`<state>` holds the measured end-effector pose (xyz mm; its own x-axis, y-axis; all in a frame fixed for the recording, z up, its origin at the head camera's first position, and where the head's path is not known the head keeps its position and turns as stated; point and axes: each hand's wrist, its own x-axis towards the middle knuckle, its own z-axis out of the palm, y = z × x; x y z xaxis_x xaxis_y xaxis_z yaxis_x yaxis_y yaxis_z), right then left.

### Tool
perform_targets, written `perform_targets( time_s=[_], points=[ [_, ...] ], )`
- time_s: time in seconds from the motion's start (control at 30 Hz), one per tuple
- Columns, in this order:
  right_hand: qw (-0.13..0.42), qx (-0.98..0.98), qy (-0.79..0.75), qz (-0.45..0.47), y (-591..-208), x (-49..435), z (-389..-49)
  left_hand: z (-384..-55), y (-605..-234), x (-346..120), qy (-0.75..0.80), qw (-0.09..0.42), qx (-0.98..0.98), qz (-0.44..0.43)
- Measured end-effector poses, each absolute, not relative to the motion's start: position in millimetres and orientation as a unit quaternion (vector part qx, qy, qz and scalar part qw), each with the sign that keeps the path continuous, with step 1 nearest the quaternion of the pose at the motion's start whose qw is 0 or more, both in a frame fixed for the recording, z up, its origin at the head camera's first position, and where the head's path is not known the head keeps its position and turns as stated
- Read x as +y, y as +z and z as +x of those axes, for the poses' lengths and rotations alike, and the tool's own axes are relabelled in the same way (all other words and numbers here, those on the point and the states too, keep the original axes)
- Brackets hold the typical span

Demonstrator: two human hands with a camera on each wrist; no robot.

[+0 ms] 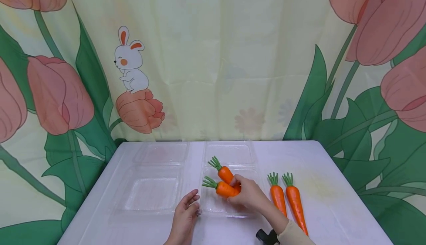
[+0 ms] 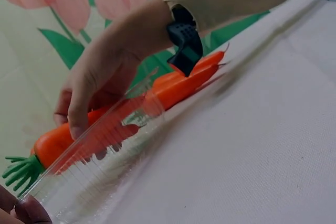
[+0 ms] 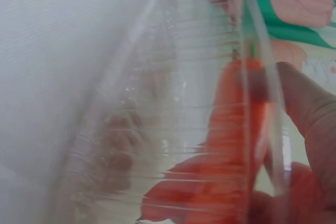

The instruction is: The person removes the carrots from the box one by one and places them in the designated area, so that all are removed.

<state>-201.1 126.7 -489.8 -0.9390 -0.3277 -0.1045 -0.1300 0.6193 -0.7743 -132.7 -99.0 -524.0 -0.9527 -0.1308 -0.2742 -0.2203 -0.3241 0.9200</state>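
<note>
An opened clear plastic clamshell box lies in the middle, its lid folded back. Two orange carrots with green tops, a farther carrot and a nearer carrot, are over its base, tops pointing to the upper left. My right hand grips the nearer carrot from above, fingers hiding its lower part. In the right wrist view, that carrot shows through the ribbed wall. At the box's left edge, my left hand pinches the rim; its fingertips show in the left wrist view.
Another opened clear clamshell box lies to the left. On the right side of the white table are two more carrots, one carrot beside another carrot. A tulip-print curtain hangs behind the table.
</note>
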Motion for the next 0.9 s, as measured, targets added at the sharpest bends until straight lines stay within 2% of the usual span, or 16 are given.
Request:
perform_targets(
  time_s=[0.5, 0.73, 0.9],
  points=[
    [0.087, 0.884, -0.455, -0.06, -469.0, 138.8, -203.0, -134.6, -520.6, -96.1, 0.788, 0.014, 0.59, -0.174],
    [0.121, 0.894, -0.419, -0.101, -477.1, 137.2, -198.4, -132.4, -521.2, -95.7, 0.79, 0.015, 0.589, -0.17],
    [0.125, 0.894, -0.42, -0.093, -479.2, 136.7, -196.3, -132.5, -522.5, -95.5, 0.795, 0.018, 0.585, -0.16]
  ],
)
